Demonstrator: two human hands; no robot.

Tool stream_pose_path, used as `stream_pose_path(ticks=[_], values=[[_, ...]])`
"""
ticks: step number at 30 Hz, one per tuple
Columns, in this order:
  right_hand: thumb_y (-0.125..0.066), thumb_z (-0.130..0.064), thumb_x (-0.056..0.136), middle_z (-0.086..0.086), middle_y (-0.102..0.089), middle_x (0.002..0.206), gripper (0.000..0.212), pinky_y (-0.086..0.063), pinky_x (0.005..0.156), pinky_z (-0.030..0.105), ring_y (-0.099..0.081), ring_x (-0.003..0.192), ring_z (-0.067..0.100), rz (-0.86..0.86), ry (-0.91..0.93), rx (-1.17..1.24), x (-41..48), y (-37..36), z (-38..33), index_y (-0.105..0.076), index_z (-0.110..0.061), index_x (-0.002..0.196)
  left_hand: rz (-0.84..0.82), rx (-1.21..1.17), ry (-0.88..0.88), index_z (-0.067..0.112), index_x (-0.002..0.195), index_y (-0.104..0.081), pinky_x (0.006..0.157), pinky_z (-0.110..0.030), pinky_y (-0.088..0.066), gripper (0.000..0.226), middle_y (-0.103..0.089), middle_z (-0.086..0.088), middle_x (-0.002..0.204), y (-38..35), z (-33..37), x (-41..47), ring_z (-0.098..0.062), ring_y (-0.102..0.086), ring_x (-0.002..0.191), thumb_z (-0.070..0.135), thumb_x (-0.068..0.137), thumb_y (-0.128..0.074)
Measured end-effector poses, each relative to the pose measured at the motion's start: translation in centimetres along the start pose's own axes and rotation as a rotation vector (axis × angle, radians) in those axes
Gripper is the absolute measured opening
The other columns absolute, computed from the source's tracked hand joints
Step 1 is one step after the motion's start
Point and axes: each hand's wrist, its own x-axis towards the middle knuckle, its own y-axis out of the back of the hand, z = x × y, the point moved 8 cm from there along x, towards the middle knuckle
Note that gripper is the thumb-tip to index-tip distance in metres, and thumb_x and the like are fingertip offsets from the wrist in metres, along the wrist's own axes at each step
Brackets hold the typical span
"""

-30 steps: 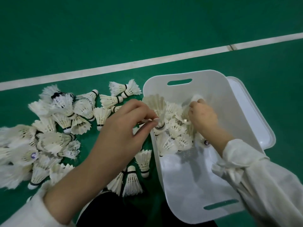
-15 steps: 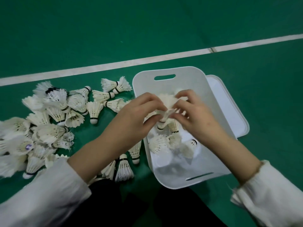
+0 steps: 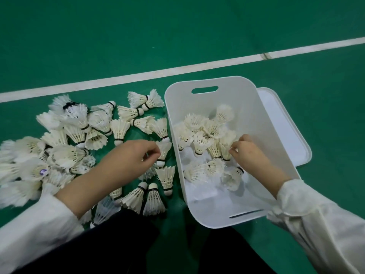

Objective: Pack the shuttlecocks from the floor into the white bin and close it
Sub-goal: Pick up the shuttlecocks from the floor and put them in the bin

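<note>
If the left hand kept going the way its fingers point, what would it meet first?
The left hand would likely meet the shuttlecock just ahead of it, before the white bin wall; depth is unclear.

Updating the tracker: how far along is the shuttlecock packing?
Done: a cluster of shuttlecocks lies in the white bin. In hand: the right hand is among them; the left hand is at a floor shuttlecock, grip unclear. Left: the large floor pile, and the lid lies off, at the bin's right side.

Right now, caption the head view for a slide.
Left hand over shuttlecocks on the floor, right hand inside the white bin.
</note>
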Motion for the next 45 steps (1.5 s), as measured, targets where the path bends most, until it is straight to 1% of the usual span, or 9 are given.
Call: stream_pose_path(ticks=[11,17,21,25,28,31,37,41,45], values=[[-0.046,-0.025,0.093,0.003,-0.057,0.113,0.025,-0.043,0.081,0.034,-0.059,0.099,0.026,0.191,0.417,-0.135,-6.6,9.1,-11.1,-0.057,-0.017,0.113,-0.017,-0.063,0.113,0.024,0.098,-0.064,0.072,-0.024,-0.047,0.013,-0.063,0.011,0.090,-0.9,-6.2,-2.3,-0.004,-0.057,0.081,0.026,0.091,-0.053],[-0.049,-0.011,0.089,0.010,-0.051,0.113,0.023,-0.047,0.083,0.039,-0.052,0.104,0.030,-0.177,0.867,-0.337,-13.1,-1.2,-24.6,-0.051,-0.011,0.112,-0.108,-0.086,0.147,0.021,0.102,-0.063,0.078,-0.031,-0.048,0.016,-0.065,0.003,0.096,-3.9,-10.6,-5.1,-0.012,-0.059,0.085,0.024,0.087,-0.058],[-0.041,-0.007,0.093,0.019,-0.035,0.134,0.037,-0.045,0.084,0.044,-0.044,0.116,0.036,-0.432,0.613,-0.548,-12.5,-12.2,-24.4,-0.037,-0.004,0.130,-0.191,-0.116,0.074,0.023,0.112,-0.059,0.088,-0.027,-0.043,0.034,-0.059,0.004,0.107,-6.4,-11.3,-6.7,-0.011,-0.056,0.098,0.027,0.079,-0.067],[-0.079,-0.015,0.064,0.020,-0.056,0.107,0.043,-0.047,0.050,0.033,-0.061,0.074,0.038,-0.311,0.522,-0.477,-10.4,-13.6,-24.8,-0.062,-0.007,0.102,-0.207,0.008,-0.068,0.025,0.120,-0.053,0.094,-0.028,-0.034,0.045,-0.052,0.005,0.116,-8.6,-10.9,-6.5,-0.014,-0.047,0.110,0.033,0.078,-0.067],[-0.045,-0.005,0.089,0.014,-0.038,0.123,0.036,-0.040,0.068,0.039,-0.051,0.102,0.033,-0.296,0.532,-0.307,-9.5,-14.1,-24.6,-0.039,-0.009,0.125,-0.126,0.122,-0.132,0.022,0.113,-0.056,0.084,-0.033,-0.035,0.032,-0.053,0.001,0.108,-9.1,-10.8,-5.6,-0.022,-0.052,0.100,0.024,0.081,-0.058],[-0.047,-0.008,0.089,0.014,-0.044,0.117,0.027,-0.043,0.071,0.037,-0.056,0.094,0.034,-0.161,0.488,-0.101,-8.3,-12.5,-24.6,-0.047,-0.007,0.116,-0.030,0.065,-0.131,0.019,0.108,-0.063,0.078,-0.036,-0.041,0.025,-0.058,-0.003,0.103,-8.4,-11.3,-4.8,-0.025,-0.055,0.094,0.017,0.085,-0.052],[-0.043,-0.005,0.089,-0.002,-0.052,0.113,0.039,-0.041,0.074,0.029,-0.055,0.089,0.020,0.062,0.253,0.525,-5.8,-8.1,-23.9,-0.039,-0.025,0.122,0.279,-0.337,0.260,0.021,0.126,-0.045,0.070,-0.025,-0.045,0.037,-0.061,0.002,0.093,-2.7,-15.3,-5.5,-0.011,-0.059,0.080,0.018,0.091,-0.054],[-0.045,-0.003,0.089,0.000,-0.049,0.103,0.021,-0.047,0.073,0.035,-0.054,0.085,0.022,0.087,0.216,0.521,-5.6,-8.4,-24.4,-0.050,-0.015,0.104,0.415,-0.623,0.437,0.019,0.101,-0.033,0.053,-0.032,-0.050,0.021,-0.060,-0.006,0.075,-0.4,-17.7,-7.4,-0.007,-0.062,0.054,0.012,0.092,-0.050],[-0.047,-0.011,0.092,0.008,-0.058,0.110,0.023,-0.038,0.081,0.023,-0.056,0.100,0.022,-0.038,0.201,0.437,-5.5,-10.0,-25.1,-0.061,-0.009,0.111,0.427,-0.851,0.562,0.012,0.082,-0.057,0.073,-0.033,-0.056,0.023,-0.061,0.000,0.083,-0.4,-20.1,-7.1,-0.012,-0.066,0.069,0.001,0.090,-0.039]])
